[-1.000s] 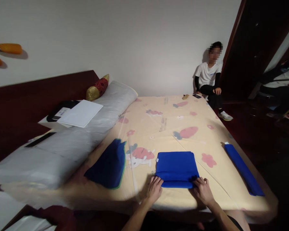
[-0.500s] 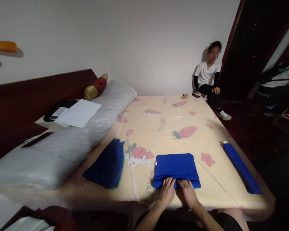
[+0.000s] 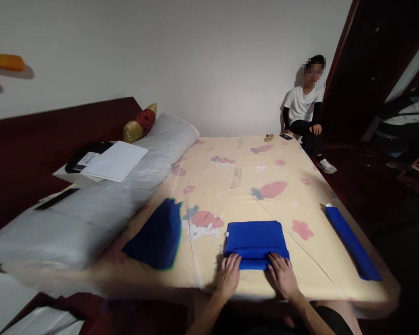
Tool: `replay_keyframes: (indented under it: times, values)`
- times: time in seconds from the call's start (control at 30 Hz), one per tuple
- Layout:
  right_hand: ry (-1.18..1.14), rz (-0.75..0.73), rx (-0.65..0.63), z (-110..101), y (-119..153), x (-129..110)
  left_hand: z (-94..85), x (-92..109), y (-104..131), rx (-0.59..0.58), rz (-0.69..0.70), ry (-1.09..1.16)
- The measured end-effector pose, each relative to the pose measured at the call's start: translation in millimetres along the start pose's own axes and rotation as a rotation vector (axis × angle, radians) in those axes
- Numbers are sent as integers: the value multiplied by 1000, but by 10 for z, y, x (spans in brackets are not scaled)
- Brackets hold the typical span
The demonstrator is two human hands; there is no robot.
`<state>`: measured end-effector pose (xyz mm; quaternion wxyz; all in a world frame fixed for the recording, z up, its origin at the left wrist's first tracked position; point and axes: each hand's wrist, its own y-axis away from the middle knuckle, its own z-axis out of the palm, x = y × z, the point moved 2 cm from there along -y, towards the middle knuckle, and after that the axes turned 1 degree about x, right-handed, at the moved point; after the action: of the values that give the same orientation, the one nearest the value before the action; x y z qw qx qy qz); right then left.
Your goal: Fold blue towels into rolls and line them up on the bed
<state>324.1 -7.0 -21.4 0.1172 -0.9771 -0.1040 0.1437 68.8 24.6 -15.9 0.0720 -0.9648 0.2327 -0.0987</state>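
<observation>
Change in hand position at the near edge of the folded blue cloth [image 3: 254, 237]: the left hand [image 3: 229, 275] and right hand [image 3: 282, 274], side by side at mid-edge in the preceding view, now lie apart, exposing a stretch of the near fold between them. Relative to the earliest view, the right hand has shifted inward from the right corner, its fingers now reaching over the cloth.
</observation>
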Motion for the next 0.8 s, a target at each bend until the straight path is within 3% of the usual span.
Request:
replay_keyframes:
  times: [0.1, 0.17, 0.23, 0.4, 0.5, 0.6, 0.7, 0.8]
  values:
    - [-63, -106, -81, 56, -128, -331, 82, 365, -143, -72, 144, 77]
    - [-74, -111, -110, 62, -157, -330, 99, 406, -184, -93, 168, 69]
    - [-55, -52, -98, 33, -120, -129, 74, 253, -159, -80, 125, 23]
    - [30, 57, -27, -80, 147, 589, -80, -405, 92, 16, 25, -94]
    - [72, 72, 30, -98, 246, 693, -118, -537, 181, 73, -10, -132]
    - [76, 38, 84, -82, 231, 500, -74, -375, 151, 94, 24, -128]
    - [34, -67, 66, -46, 169, 226, 9, -86, 69, 60, 123, -84]
    - [10, -136, 36, -12, 155, 122, 55, 100, 26, 0, 171, -25]
